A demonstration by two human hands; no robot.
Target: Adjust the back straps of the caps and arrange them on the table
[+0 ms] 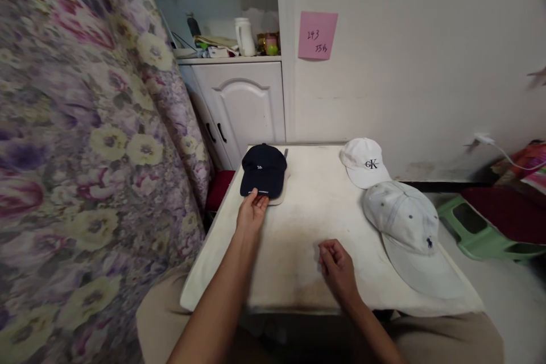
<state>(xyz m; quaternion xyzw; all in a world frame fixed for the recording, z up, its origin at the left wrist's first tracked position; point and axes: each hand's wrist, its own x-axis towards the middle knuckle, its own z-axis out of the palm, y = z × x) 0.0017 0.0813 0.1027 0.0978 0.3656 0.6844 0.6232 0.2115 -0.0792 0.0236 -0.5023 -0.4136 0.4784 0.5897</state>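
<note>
A navy cap [263, 170] lies at the far left of the small white table [307, 222], on top of a beige cap whose edge shows at its right. My left hand [251, 210] reaches to the navy cap's brim and pinches its front edge. My right hand [336, 267] rests on the table's middle with its fingers curled loosely, nothing in them. A white cap with a black logo [364, 162] sits at the far right. A pale grey cap [409, 227] lies nearer on the right, its brim toward me.
A flowered cloth [85, 153] hangs close on the left. Behind the table stand a white cabinet [243, 108] with a jug and clutter on top, and a wall with a pink note [317, 34]. A green stool [473, 227] stands at the right.
</note>
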